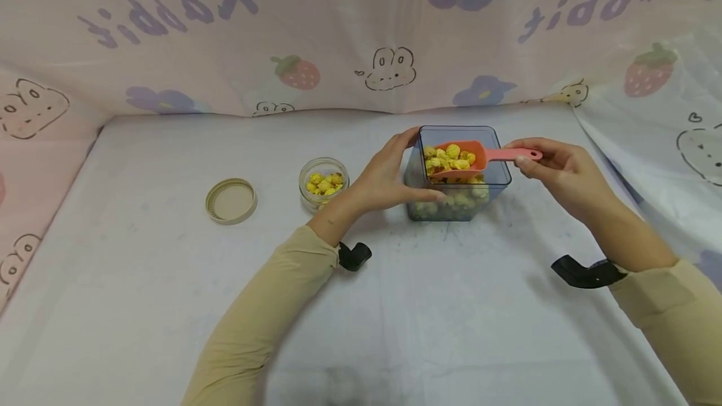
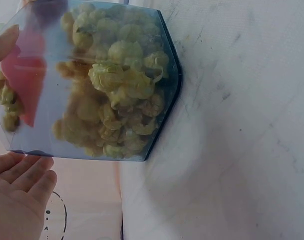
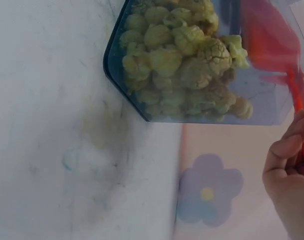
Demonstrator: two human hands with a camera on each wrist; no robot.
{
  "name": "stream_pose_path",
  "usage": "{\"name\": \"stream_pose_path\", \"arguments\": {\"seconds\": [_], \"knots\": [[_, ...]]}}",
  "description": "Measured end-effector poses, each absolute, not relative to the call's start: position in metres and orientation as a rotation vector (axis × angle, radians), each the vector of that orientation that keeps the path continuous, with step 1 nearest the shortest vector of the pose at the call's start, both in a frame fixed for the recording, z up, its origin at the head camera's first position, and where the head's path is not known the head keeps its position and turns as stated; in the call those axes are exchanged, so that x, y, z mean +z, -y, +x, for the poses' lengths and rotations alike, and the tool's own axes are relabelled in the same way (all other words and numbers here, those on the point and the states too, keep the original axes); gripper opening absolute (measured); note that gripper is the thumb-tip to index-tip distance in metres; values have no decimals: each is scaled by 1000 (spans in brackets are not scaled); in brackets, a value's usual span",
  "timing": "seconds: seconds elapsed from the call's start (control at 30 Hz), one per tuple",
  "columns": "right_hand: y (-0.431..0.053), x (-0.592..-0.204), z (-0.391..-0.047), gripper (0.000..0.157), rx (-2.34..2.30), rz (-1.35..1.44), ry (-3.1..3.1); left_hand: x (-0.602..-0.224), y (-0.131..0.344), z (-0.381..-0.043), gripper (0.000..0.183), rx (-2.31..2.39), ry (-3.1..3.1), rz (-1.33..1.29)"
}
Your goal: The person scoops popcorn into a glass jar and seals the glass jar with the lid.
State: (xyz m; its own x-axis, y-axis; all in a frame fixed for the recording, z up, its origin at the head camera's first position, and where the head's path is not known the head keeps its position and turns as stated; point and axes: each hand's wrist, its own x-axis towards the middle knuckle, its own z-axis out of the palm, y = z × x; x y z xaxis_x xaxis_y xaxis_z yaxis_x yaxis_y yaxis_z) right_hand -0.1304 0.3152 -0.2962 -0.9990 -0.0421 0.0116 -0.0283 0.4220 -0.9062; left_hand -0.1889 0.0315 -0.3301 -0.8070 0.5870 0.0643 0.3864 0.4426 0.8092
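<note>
A clear bluish square container with yellow popcorn inside stands on the table. My left hand holds its left side, thumb across the front wall and fingers toward the back. In my right hand, thumb and fingers pinch the handle of a red-orange scoop. The scoop's bowl lies level within the top of the container, heaped with popcorn. Through the wall in the right wrist view, the red scoop shows above the popcorn pile.
Left of the container stands a small round glass jar with several popcorn pieces in it. Farther left lies a beige round lid. A printed cloth hangs behind the white tabletop.
</note>
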Motion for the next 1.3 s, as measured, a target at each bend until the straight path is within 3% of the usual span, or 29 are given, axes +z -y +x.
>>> {"name": "stream_pose_path", "arguments": {"seconds": [0.27,0.8,1.3], "knots": [[-317,-305,-128,25,-2276,-298,-2074,-329,-32,-189,113,1286,-2476,850],[-320,-316,-125,27,-2511,-363,-1891,-329,-31,-189,114,1286,-2463,846],[-305,-302,-126,27,-2558,-403,-1867,-327,-29,-185,115,1303,-2415,846]]}}
